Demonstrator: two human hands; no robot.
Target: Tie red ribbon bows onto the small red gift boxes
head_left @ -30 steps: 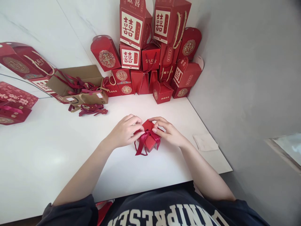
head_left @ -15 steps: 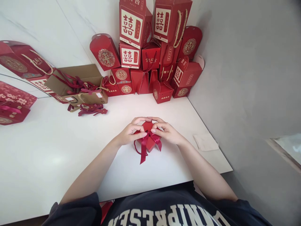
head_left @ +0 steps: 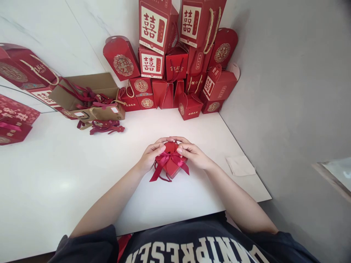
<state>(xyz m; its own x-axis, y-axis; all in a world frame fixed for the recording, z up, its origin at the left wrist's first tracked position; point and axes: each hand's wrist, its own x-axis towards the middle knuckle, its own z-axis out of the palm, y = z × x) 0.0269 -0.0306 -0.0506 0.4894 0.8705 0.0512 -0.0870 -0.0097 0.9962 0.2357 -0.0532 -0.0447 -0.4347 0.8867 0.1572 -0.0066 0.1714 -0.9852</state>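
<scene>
A small red gift box rests on the white table in front of me. Across its top lies a ribbon bow in shiny dark pink, its two tails spreading down left and right. My left hand is wrapped round the box's left side, thumb on top near the bow's left loop. My right hand curls round the other side, its thumb by the right loop. The fingertips of both hands meet behind the box. A dark red cord hangs out at the box's front left.
Red gift boxes are stacked against the back wall. An open cardboard box full of ribbons stands at the left, with loose dark red ribbons before it. A white cloth lies near the table's right edge, beside the grey wall.
My thumbs have moved off the knot and apart, out to the box's sides. The bow's loops now show, and its left tail has swung further left.
</scene>
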